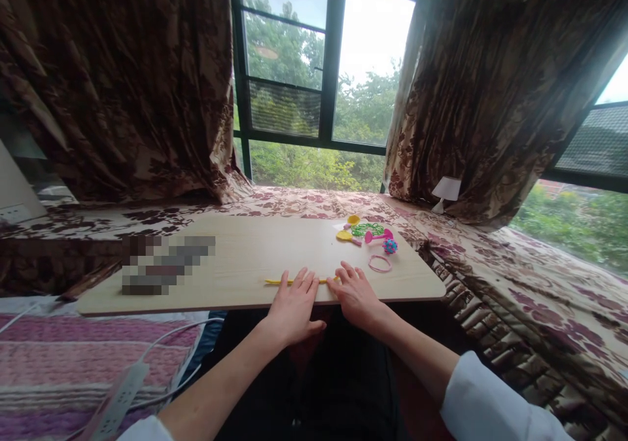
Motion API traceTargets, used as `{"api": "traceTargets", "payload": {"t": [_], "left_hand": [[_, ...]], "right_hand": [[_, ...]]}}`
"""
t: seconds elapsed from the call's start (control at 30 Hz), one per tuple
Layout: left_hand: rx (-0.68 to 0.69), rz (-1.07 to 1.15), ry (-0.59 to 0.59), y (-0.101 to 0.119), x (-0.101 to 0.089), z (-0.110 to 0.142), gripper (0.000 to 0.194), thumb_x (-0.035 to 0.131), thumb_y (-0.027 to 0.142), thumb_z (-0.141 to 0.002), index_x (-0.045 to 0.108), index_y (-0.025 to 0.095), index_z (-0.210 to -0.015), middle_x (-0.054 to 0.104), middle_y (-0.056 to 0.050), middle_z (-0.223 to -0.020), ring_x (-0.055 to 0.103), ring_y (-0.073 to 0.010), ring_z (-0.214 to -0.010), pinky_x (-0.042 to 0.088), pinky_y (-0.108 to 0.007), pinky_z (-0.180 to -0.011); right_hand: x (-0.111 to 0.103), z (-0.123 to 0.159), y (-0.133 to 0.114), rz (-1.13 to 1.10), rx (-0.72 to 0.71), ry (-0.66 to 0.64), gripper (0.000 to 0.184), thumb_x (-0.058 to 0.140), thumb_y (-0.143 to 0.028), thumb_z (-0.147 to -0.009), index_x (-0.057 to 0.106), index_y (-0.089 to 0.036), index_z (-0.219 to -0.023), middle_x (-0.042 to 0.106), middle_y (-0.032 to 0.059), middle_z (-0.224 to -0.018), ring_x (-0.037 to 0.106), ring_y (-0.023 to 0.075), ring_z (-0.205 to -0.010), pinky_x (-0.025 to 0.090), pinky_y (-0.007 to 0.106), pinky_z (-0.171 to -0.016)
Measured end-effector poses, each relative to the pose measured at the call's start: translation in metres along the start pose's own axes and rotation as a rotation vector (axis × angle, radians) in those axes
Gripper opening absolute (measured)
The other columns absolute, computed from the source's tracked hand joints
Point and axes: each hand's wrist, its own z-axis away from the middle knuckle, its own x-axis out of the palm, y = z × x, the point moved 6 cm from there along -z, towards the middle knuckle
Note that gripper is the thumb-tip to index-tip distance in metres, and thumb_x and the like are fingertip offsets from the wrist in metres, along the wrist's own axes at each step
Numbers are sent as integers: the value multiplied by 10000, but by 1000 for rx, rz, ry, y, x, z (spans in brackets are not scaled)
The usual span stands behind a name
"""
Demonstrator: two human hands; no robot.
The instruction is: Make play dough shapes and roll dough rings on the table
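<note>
A thin yellow strip [275, 282] lies nearly straight along the near part of the wooden tabletop [275, 245]. My left hand [294, 300] rests flat across its middle, with the fingers stretched out and the thumb over the table's edge. At the right end of the strip, my right hand [357, 297] has its thumb and index finger around the yellow tip; its other fingers lie on the table. Just beyond that hand is a pink ring [380, 263]. Whether the strip is soft or stiff, I cannot tell.
Farther back right lie yellow spoon-like pieces [345, 235], a green tangle of cord [375, 229], a pink dumbbell-shaped piece [377, 236] and a blue-pink knobbly ball [390, 246]. A blurred dark patch [167, 264] covers the left. A power strip [120, 392] sits lower left.
</note>
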Motion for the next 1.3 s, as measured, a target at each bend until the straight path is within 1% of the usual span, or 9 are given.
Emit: {"api": "traceTargets", "payload": {"t": [0.1,0.27,0.37,0.53,0.73,0.87,1.07,1.2,1.3], "left_hand": [[-5,7,5,-1,0,-1,823,512,596,-643,306,169,-1316,299,-128,-1403,124,-269,-1322,-7,-497,-1048],[-71,-1,-60,-5,-1,-18,805,553,570,-617,361,159,-1282,340,-146,-1377,175,-300,-1303,32,-532,-1035],[-35,-10,-8,-1,-3,-8,816,548,567,-624,337,158,-1298,350,-138,-1373,169,-287,-1307,-7,-505,-1049],[-20,-7,57,5,-6,18,737,523,489,-685,306,170,-1314,334,-114,-1386,155,-267,-1315,-22,-475,-1062],[-31,25,91,3,-16,8,652,483,470,-727,337,179,-1292,434,-101,-1302,200,-265,-1297,40,-481,-1061],[-41,8,90,5,-15,1,629,510,473,-708,378,206,-1263,468,-108,-1255,223,-279,-1285,54,-501,-1048],[-6,-11,97,10,-13,-1,618,499,505,-700,414,199,-1231,452,-118,-1269,182,-286,-1296,35,-510,-1043],[-57,-8,36,4,-10,-13,621,529,435,-665,419,187,-1224,452,-121,-1271,207,-296,-1283,61,-523,-1033],[-45,-8,33,4,-11,-12,612,521,366,-646,421,177,-1220,461,-117,-1257,204,-287,-1284,54,-512,-1039]], "right_hand": [[0,2,0,1,-5,9,424,352,-177,-826,422,-209,-1243,419,124,-1239,155,261,-1278,172,461,-983],[-3,-18,2,16,42,-31,345,343,-207,-838,513,-203,-1138,429,132,-1232,169,257,-1273,172,468,-979],[-1,-13,1,10,26,-7,379,340,-190,-831,470,-196,-1188,435,131,-1224,168,256,-1275,179,459,-981],[3,12,2,-20,-52,22,458,373,-145,-782,419,-191,-1235,423,114,-1237,164,259,-1272,174,446,-989],[0,7,20,-59,-2,10,505,430,-108,-698,457,-189,-1195,472,104,-1154,270,239,-1207,229,393,-962],[-2,9,23,-45,-15,35,427,413,-112,-722,515,-206,-1126,481,100,-1126,324,234,-1157,242,391,-946],[-1,15,18,7,-35,3,421,398,-150,-778,477,-210,-1188,459,116,-1174,243,256,-1220,201,429,-966],[-3,1,21,37,24,29,325,351,-167,-828,543,-191,-1089,477,126,-1146,286,248,-1195,229,425,-950],[0,0,21,54,32,43,328,344,-170,-839,531,-185,-1108,478,130,-1154,272,250,-1209,218,429,-960]]}}
